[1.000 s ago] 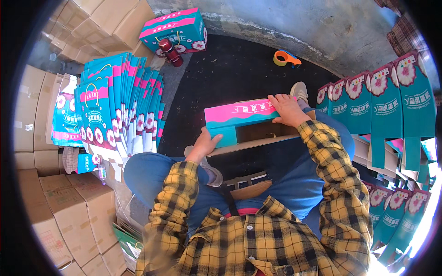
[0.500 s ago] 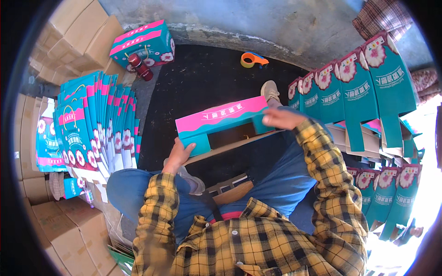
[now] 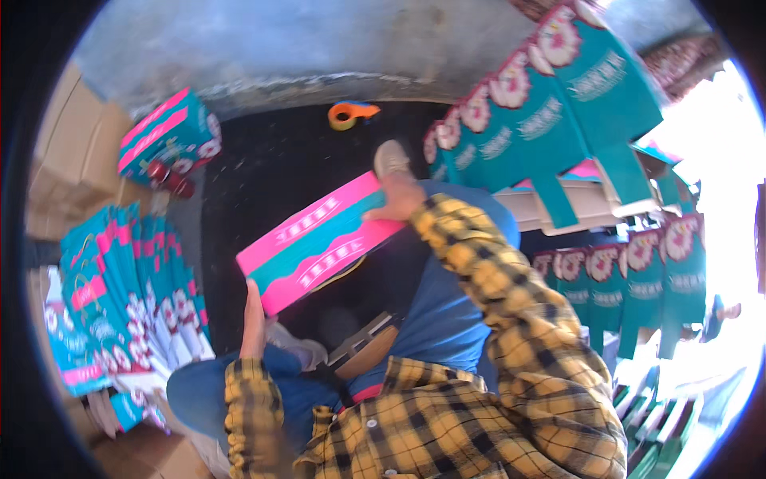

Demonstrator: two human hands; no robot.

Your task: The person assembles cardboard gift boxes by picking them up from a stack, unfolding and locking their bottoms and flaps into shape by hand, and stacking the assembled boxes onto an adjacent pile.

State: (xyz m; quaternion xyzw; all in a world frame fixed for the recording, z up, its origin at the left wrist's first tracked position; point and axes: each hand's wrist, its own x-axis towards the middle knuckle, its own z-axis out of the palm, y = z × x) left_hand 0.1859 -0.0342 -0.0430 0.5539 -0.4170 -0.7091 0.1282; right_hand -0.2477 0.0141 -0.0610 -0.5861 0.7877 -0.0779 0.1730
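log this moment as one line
pink-and-teal box: top looks closed | left hand: at left end | right hand: on right end | orange tape dispenser: on black mat

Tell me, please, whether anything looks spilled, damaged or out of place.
Nothing clearly stands out: the box between the left hand and the right hand shows no obvious damage, and the black mat shows no spill, though blur hides fine detail.

Box [image 3: 321,242] pink and teal (wavy-edged bands); shirt [image 3: 447,419] yellow-and-black plaid
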